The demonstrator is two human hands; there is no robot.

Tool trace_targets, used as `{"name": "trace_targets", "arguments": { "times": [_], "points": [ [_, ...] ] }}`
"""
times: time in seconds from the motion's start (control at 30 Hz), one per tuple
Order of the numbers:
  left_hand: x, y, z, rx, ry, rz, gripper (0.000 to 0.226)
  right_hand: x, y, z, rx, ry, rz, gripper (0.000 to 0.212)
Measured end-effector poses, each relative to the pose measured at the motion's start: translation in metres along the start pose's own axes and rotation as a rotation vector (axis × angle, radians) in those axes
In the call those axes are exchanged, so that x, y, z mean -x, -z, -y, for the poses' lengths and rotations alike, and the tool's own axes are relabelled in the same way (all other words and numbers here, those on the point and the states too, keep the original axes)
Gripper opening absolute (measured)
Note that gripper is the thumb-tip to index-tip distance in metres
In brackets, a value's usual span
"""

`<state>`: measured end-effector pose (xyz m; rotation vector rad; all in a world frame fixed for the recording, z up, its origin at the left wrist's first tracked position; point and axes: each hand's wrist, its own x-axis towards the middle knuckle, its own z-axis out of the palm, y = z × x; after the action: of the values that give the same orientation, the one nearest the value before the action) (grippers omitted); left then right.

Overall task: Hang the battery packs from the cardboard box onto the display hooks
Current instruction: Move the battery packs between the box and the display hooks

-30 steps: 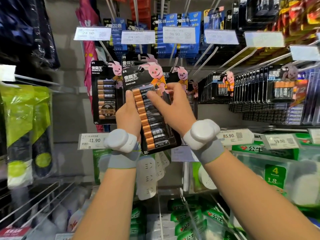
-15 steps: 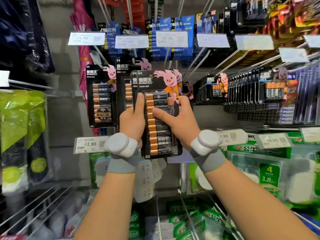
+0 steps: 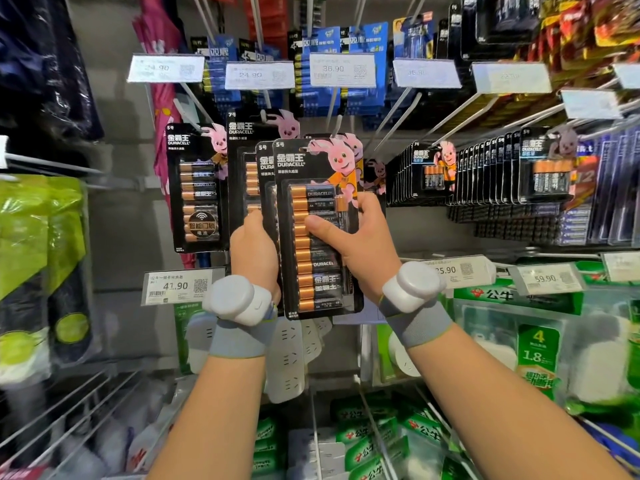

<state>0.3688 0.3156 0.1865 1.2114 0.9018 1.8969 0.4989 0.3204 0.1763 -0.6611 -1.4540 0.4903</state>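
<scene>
Where the display rack (image 3: 114,209) carries rows of hanging stock, one battery pack (image 3: 315,265) is held upright before a second pack (image 3: 265,164), its top just below a white hook (image 3: 335,124). The right hand (image 3: 363,247) grips its right edge, thumb across the cells. The left hand (image 3: 254,251) clasps the left edge, fingers hidden behind.

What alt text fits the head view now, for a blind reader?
Two hands hold two stacked black Duracell battery packs upright before a store display's hooks: left hand grips the left edge, right hand the right, thumb across the batteries. Hanging packs and price tags surround them.
</scene>
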Motion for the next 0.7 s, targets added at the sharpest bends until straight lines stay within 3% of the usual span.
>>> {"name": "trace_targets", "arguments": {
  "times": [0.17,0.33,0.43,0.7],
  "points": [
    [0.003,0.003,-0.004,0.053,0.063,-0.009,0.032,0.0,-0.003,0.001,-0.018,0.012,0.008,0.045],
    [0.0,0.001,-0.002,-0.075,-0.033,-0.038,0.034,-0.002,-0.004,-0.001,-0.043,0.004,-0.006,0.049],
    [-0.001,0.0,-0.002,-0.029,0.014,-0.038,0.031,-0.005,-0.005,-0.002,-0.027,0.001,-0.023,0.054],
    [-0.011,0.003,-0.001,-0.034,0.017,-0.119,0.032,-0.025,0.004,0.008,-0.067,-0.002,-0.059,0.043]
  ]
}}
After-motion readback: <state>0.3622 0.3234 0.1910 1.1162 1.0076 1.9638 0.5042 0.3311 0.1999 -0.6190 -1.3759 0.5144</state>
